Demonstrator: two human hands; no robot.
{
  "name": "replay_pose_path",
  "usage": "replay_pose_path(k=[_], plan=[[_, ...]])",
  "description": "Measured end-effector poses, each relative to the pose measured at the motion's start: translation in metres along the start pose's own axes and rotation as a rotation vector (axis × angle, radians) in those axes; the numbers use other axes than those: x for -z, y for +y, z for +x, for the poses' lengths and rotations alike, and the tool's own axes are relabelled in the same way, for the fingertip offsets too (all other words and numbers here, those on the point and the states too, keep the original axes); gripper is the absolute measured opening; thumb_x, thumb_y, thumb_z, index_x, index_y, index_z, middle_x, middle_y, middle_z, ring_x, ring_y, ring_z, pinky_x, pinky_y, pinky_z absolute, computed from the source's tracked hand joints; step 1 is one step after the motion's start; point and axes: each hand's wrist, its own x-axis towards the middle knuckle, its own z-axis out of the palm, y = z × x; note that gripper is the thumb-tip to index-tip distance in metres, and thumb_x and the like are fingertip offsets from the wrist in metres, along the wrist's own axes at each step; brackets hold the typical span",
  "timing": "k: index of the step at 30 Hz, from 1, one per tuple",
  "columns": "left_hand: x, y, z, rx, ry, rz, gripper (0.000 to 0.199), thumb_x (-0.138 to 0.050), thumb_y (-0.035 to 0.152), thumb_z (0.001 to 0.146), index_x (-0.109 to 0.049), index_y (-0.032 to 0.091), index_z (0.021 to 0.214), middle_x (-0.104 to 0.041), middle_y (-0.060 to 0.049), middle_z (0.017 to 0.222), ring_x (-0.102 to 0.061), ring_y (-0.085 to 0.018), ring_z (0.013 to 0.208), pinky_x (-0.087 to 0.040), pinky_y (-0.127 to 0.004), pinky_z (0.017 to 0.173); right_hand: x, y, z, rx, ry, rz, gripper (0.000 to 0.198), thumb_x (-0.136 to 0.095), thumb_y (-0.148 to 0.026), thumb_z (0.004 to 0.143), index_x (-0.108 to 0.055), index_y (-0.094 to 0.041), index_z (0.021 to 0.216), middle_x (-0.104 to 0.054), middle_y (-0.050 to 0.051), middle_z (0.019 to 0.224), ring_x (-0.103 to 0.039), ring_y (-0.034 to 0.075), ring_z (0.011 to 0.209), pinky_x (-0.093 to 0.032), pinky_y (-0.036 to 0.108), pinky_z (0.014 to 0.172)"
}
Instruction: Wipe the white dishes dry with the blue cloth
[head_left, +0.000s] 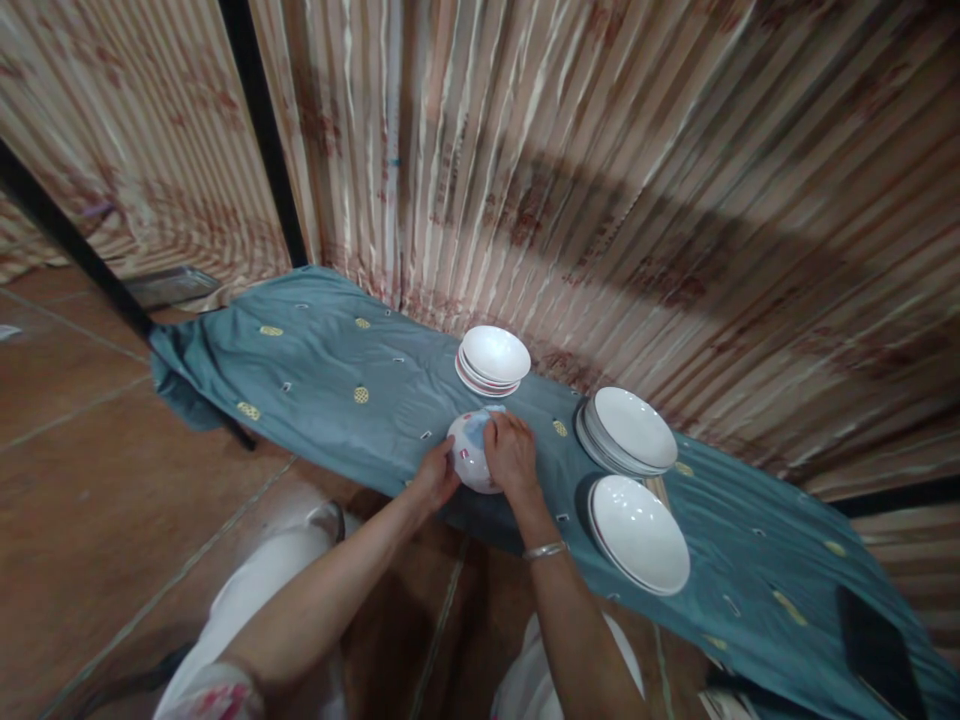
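Observation:
A white bowl (466, 474) with small red and pink marks is tilted in front of me, its outer side up, over the near edge of the cloth-covered table. My left hand (436, 474) is closed on the bowl's left rim. Curled over its right side, my right hand (512, 452) presses what looks like a light blue cloth (474, 431) against the bowl; the fingers hide part of it. Just behind stands a stack of white bowls (495, 354), some with red-marked sides.
To the right are a stack of white plates (636, 430) and a nearer stack of white dishes (641, 535). A dark phone-like slab (879, 645) lies at the far right of the teal tablecloth (330, 350). Black posts (266, 130) rise at the left; a patterned curtain (600, 180) hangs behind.

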Motion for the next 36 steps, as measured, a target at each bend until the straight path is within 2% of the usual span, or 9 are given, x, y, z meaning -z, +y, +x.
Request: replay_pose_path(k=[5,12,19,29,36], plan=[[-0.004,0.001,-0.004,0.025,0.021,-0.009,0.037,-0.041,0.013,0.092,-0.058,0.006,0.124,-0.074,-0.014,0.095,-0.071,-0.022,0.087,-0.057,-0.032,0.082,-0.002,0.016,0.001,-0.024,0.026,0.037,0.029,-0.037,-0.019,0.096,-0.065,-0.015,0.101,-0.071,0.011,0.100,-0.065,0.020,0.094,-0.043,0.029,0.087],[-0.008,0.005,-0.011,0.036,0.051,0.020,0.037,-0.039,0.013,0.093,-0.056,0.006,0.126,-0.075,-0.013,0.089,-0.071,-0.021,0.084,-0.057,-0.033,0.081,-0.004,0.030,-0.012,-0.038,0.045,-0.041,0.024,-0.040,-0.018,0.095,-0.064,-0.013,0.100,-0.072,0.013,0.095,-0.067,0.020,0.086,-0.046,0.029,0.082],[-0.008,0.005,-0.010,0.035,0.060,0.005,0.037,-0.040,0.012,0.092,-0.057,0.005,0.124,-0.075,-0.013,0.088,-0.072,-0.022,0.081,-0.058,-0.033,0.078,-0.004,0.037,-0.032,0.029,0.094,-0.062,0.029,-0.033,-0.021,0.098,-0.061,-0.014,0.094,-0.068,0.014,0.084,-0.064,0.022,0.080,-0.048,0.034,0.078],[-0.003,0.005,-0.005,0.027,0.015,-0.011,0.036,-0.042,0.012,0.091,-0.059,0.007,0.123,-0.074,-0.013,0.090,-0.071,-0.021,0.078,-0.059,-0.031,0.072,0.012,0.026,-0.059,0.155,0.129,-0.237,0.020,-0.041,-0.022,0.096,-0.058,-0.017,0.087,-0.063,0.010,0.081,-0.058,0.021,0.078,-0.047,0.034,0.074],[0.000,0.003,0.001,0.011,0.046,-0.011,0.033,-0.043,0.012,0.091,-0.060,0.008,0.119,-0.072,-0.008,0.078,-0.064,-0.014,0.058,-0.057,-0.025,0.064,0.017,0.014,-0.070,0.190,0.069,-0.259,0.014,-0.048,-0.017,0.093,-0.061,-0.016,0.090,-0.064,0.014,0.090,-0.057,0.026,0.085,-0.046,0.040,0.077]])
